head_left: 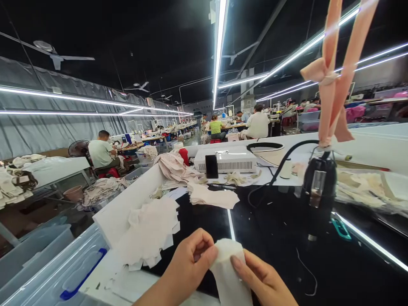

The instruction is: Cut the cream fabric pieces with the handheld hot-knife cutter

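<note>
My left hand and my right hand both pinch a small white fabric piece at the near edge of a glossy black table. The left fingers hold its upper left edge, the right thumb presses its right side. A fanned stack of similar white cut pieces lies just left of my left hand. Another pile of cut pieces rests farther back on the table.
A black hanging tool with a cable dangles from pink ribbon at right. A white machine box sits behind. Clear plastic bins stand at lower left. Several seated workers sit at sewing tables in the background.
</note>
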Motion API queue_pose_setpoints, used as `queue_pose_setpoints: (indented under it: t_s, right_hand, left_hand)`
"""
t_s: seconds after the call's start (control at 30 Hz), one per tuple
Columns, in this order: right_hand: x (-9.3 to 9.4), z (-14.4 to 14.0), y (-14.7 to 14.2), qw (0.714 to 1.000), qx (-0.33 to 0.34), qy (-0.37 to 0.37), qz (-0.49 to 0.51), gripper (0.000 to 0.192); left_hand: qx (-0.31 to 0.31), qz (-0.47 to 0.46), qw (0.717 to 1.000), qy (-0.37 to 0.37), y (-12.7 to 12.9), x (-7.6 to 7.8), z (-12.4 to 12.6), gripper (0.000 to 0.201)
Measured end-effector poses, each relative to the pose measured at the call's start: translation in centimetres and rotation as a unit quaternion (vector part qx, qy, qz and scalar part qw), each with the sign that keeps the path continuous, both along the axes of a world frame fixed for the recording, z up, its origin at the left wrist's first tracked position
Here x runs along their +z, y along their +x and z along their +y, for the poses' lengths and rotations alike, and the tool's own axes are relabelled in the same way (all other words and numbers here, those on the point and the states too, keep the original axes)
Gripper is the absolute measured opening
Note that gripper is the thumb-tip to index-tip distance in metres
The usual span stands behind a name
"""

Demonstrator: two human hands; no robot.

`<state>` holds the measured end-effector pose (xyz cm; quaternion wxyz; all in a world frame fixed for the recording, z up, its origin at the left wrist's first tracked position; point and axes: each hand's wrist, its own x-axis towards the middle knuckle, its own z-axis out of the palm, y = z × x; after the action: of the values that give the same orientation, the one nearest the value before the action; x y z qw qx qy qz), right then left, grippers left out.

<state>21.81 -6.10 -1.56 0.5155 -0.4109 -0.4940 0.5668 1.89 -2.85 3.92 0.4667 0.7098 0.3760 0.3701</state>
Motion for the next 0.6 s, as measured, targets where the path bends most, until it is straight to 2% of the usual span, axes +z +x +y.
queue_pose_setpoints:
  t_s: [0.17,0.3,0.43,0.6]
  right_hand:
    - [-0.3,1.2,0.1,0.996,0.004,0.070,-0.055,0.059]
    - [-1.1,1.5,-0.3,0.990,0.031,0.093,-0.100,0.057]
    - [-1.1,1.7,-0.5,0.980,0.091,0.112,-0.136,0.060]
    - [-0.3,1.8,-0.4,0.974,0.127,0.078,-0.171,0.062]
  left_hand:
    - [-0.044,-0.024,0.990,-0.128,-1.2,-1.1,0.4,0.069]
    - [-0.081,-0.023,0.985,-0.154,-1.2,-0.8,0.4,0.075]
    - [-0.030,-0.044,0.984,-0.173,-0.7,-0.4,0.4,0.070]
    - [0.020,-0.085,0.980,-0.181,-0.7,-0.8,0.6,0.061]
